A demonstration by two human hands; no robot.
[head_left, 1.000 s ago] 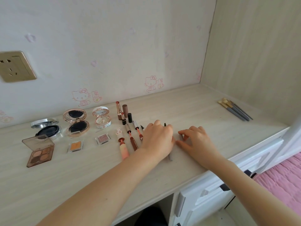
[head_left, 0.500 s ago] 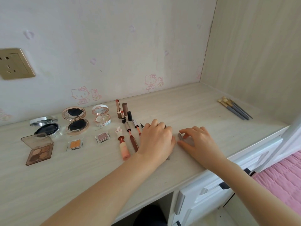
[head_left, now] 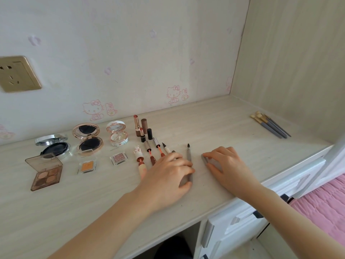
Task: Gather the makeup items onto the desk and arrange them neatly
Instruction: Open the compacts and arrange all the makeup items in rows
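Makeup lies in rows on the pale wooden desk (head_left: 214, 124). At the left are an eyeshadow palette (head_left: 46, 172), a black cushion compact (head_left: 54, 146), a rose-gold compact (head_left: 87, 139) and a white floral compact (head_left: 117, 134). Two single eyeshadows, orange (head_left: 87, 165) and pink (head_left: 119, 157), sit in front. Lipsticks (head_left: 139, 126) stand behind a row of lip glosses (head_left: 140, 159) and liner pens. My left hand (head_left: 168, 172) pinches a grey liner pen (head_left: 189, 156) flat on the desk. My right hand (head_left: 225, 165) pinches a small grey cap (head_left: 204, 158) just right of it.
Several grey-handled brushes (head_left: 270, 126) lie at the far right near the side panel. A wall socket (head_left: 18, 73) is at the upper left. White drawers (head_left: 242, 221) sit under the desk edge, with a pink bedspread (head_left: 321, 206) beyond.
My left hand has drawn back toward me, uncovering the grey liner pen's brush tip. My right hand stays on the cap, now a small gap from the pen.
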